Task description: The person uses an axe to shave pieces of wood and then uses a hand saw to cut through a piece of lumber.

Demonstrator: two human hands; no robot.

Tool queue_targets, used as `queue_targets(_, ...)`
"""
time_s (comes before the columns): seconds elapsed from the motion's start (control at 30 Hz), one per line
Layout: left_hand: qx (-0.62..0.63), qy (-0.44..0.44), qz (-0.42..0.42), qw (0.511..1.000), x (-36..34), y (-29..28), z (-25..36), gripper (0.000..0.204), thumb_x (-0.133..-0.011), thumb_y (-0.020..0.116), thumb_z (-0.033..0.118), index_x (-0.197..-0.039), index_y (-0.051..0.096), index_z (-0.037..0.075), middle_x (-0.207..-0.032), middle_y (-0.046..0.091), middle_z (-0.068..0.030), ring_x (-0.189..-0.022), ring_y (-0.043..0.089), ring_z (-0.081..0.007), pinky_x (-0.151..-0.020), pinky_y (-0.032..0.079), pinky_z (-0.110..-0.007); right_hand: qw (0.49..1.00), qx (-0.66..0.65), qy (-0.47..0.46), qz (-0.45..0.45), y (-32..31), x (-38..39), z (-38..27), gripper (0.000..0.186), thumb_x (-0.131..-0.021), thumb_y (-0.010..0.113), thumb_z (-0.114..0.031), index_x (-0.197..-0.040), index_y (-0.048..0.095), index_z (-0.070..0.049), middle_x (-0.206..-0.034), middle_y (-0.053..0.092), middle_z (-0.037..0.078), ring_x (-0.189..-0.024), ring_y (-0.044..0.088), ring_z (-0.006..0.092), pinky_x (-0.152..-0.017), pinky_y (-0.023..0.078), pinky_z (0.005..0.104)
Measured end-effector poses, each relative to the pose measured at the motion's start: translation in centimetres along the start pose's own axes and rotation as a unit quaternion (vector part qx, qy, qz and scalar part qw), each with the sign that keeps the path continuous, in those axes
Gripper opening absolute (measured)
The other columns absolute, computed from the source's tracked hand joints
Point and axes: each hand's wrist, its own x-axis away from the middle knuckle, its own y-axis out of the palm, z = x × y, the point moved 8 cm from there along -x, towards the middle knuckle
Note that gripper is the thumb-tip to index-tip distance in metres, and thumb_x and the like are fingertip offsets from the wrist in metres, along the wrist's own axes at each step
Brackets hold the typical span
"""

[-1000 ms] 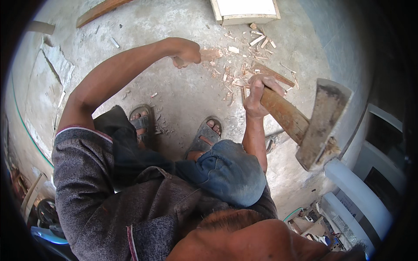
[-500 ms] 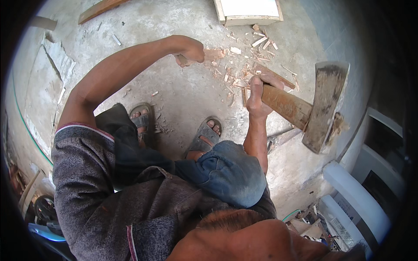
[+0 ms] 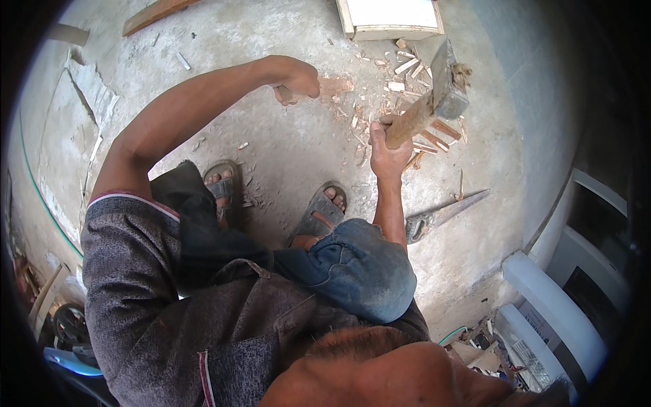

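Observation:
My left hand [image 3: 296, 78] is closed around a short piece of wood [image 3: 336, 86], whose rough, chipped end sticks out to the right just above the floor. My right hand [image 3: 390, 154] grips the wooden handle of an axe [image 3: 449, 85]. Its heavy metal head is raised over the floor, up and to the right of that hand, with frayed wood fibres showing at the eye. Pale wood chips [image 3: 407, 66] and splinters lie scattered between the hands and beyond. Reddish split pieces [image 3: 445, 129] rest under the axe.
A handsaw [image 3: 451, 211] lies on the concrete floor right of my right forearm. A white-topped wooden box [image 3: 390, 15] stands at the far side. A plank [image 3: 157, 15] lies far left. White plastic chairs [image 3: 553, 308] and mixed scrap [image 3: 485, 353] are at the right.
My right hand has swung the axe, so its head moved left and away from me, over the chips. The handsaw is now uncovered. My left hand and its wood stayed nearly still.

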Motion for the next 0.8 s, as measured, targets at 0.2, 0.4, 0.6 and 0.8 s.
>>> queue_targets(0.2,0.007,0.024,-0.017,1.0,-1.1,-0.1,1.0,0.029,-0.081,0.05,0.021,-0.086,0.058,-0.006,-0.071,0.058,-0.0135,-0.057,0.06,-0.0243,-0.054,0.05,-0.038,0.933,0.173,0.297,-0.109,2.0,3.7,18.2,0.011,-0.08,0.06,-0.005,-0.091,0.06,0.0,-0.072,0.061,0.006,-0.07,0.061,0.0168,-0.063,0.047,0.0298)
queue_targets(0.4,0.008,0.01,0.025,1.0,-0.6,-0.1,0.1,0.027,-0.08,0.05,0.021,-0.082,0.057,-0.005,-0.07,0.058,-0.0125,-0.055,0.059,-0.0229,-0.053,0.048,-0.039,0.974,-0.017,0.217,-0.059,1.6,2.0,6.7,0.015,-0.079,0.062,-0.006,-0.092,0.056,0.0,-0.07,0.056,0.004,-0.052,0.053,0.0113,-0.048,0.044,0.0265)
queue_targets(0.6,-0.023,-0.012,0.0,1.0,0.5,-0.1,0.5,0.027,-0.078,0.051,0.021,-0.084,0.057,-0.004,-0.072,0.059,-0.0112,-0.057,0.06,-0.0224,-0.053,0.046,-0.04,0.978,-0.085,-0.192,-0.004,0.0,0.5,-3.3,0.011,-0.081,0.061,0.003,-0.091,0.057,-0.001,-0.073,0.057,0.009,-0.065,0.053,0.0154,-0.061,0.044,0.0291)
queue_targets(0.8,-0.006,0.007,0.013,1.0,-0.7,0.9,0.7,0.03,-0.08,0.052,0.024,-0.087,0.057,-0.005,-0.074,0.06,-0.0137,-0.058,0.06,-0.0243,-0.056,0.049,-0.04,0.954,0.203,0.198,-0.1,3.3,3.7,20.2,0.017,-0.077,0.062,-0.005,-0.092,0.055,-0.002,-0.07,0.056,0.007,-0.062,0.057,0.0153,-0.056,0.046,0.0303)
